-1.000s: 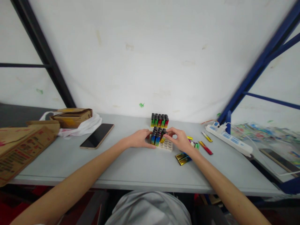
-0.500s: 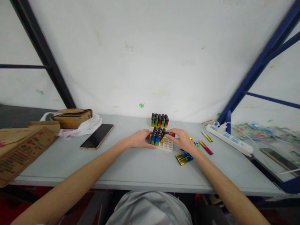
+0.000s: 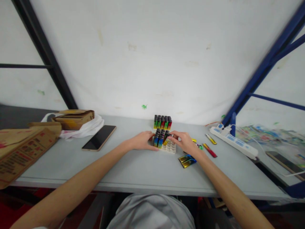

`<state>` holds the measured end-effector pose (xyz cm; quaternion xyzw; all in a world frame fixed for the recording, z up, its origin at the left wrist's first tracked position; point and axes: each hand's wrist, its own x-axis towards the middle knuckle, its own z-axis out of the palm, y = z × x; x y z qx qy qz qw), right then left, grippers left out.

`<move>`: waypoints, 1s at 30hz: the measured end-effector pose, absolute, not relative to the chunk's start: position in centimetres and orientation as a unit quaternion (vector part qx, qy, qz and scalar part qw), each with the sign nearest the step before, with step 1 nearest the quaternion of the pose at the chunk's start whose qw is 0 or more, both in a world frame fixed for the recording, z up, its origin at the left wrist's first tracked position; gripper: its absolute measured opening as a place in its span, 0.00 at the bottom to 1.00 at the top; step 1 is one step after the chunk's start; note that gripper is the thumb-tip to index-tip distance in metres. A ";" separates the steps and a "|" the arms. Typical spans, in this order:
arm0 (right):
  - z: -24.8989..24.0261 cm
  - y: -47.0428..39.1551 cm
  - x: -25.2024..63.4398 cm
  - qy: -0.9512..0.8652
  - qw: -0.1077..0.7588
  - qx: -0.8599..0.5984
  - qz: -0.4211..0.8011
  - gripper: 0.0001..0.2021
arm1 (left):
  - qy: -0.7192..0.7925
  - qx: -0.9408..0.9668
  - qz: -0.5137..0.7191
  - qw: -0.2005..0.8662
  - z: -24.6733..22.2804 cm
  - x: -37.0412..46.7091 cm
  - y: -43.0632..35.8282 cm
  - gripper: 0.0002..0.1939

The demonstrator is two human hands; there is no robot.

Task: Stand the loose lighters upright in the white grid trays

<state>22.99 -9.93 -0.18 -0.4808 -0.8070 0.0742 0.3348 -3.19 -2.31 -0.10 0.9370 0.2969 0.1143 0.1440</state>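
Note:
My left hand (image 3: 142, 141) curves round the left side of a white tray with round holes (image 3: 170, 147), its thumb at the near corner. Blue-and-yellow lighters with black tops (image 3: 158, 140) stand upright in the tray's left part. Between finger and thumb, my right hand (image 3: 182, 140) pinches the black top of a lighter (image 3: 166, 140) that leans over the tray, its yellow end down. Whether that end sits in a hole is hidden. Right behind, a block of multicoloured lighters (image 3: 162, 122) stands upright.
Loose lighters (image 3: 187, 160) lie by my right forearm, with a red one (image 3: 209, 150) and a yellow one (image 3: 211, 139) farther right. A power strip (image 3: 233, 142) lies at the right. A phone (image 3: 99, 138), cardboard boxes (image 3: 73, 119) and a white bag (image 3: 83, 129) are at the left.
Almost nothing differs. The view has shifted very slightly, and both hands keep their places at the tray, with the lighter still tilted in my right hand.

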 end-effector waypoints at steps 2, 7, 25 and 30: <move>-0.2 -9.9 23.1 -0.813 0.320 -0.481 0.071 0.18 | 0.297 0.938 0.113 0.142 0.0 -3.2 -2.4 0.34; -0.1 -9.8 23.2 -0.828 0.299 -0.472 0.040 0.17 | 0.300 0.936 0.113 0.143 0.0 -3.2 -2.5 0.34; -0.4 -9.8 22.3 -0.823 0.235 -0.517 -0.019 0.18 | 0.287 0.942 0.114 0.132 -0.3 -3.2 -2.2 0.34; 0.2 -9.8 22.6 -0.823 0.230 -0.518 0.027 0.23 | 0.289 0.942 0.117 0.127 -0.1 -3.2 -2.4 0.33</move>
